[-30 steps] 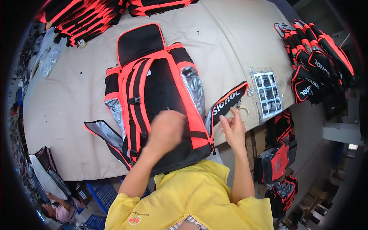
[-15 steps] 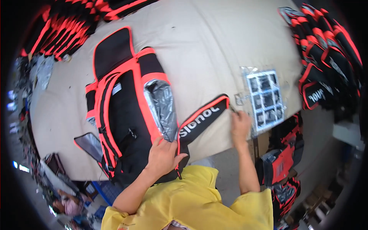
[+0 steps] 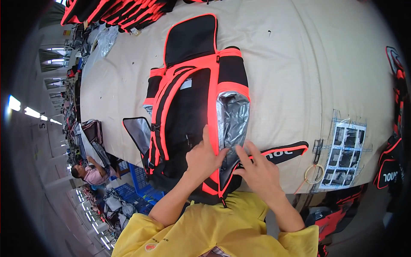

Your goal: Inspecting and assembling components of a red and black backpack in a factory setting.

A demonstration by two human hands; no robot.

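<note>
A black backpack point(image 3: 184, 107) with bright orange trim lies on the cloth-covered table, its top flap folded out flat away from me. Along its right side an opening shows crinkled silver lining point(image 3: 233, 118). My left hand point(image 3: 203, 158) is closed at the orange edge of this opening, thumb toward the lining. On the opening's other edge rests my right hand point(image 3: 259, 171), its fingers spread and touching the lining and the side flap. That black side flap point(image 3: 289, 152), edged in orange with white lettering, lies folded out to the right, partly behind my right hand.
A taped sheet of photos point(image 3: 342, 154) lies on the table's right, beside a ring-shaped cord loop point(image 3: 314, 173). Stacked black-and-orange pieces point(image 3: 128, 13) sit at the far left, more bags point(image 3: 389, 167) at the right edge. Another person point(image 3: 94, 171) is beyond blue crates point(image 3: 141, 180).
My right hand has left the far tip of the side flap and come in to the lined opening. My left hand stays at the edge. The view has shifted left.
</note>
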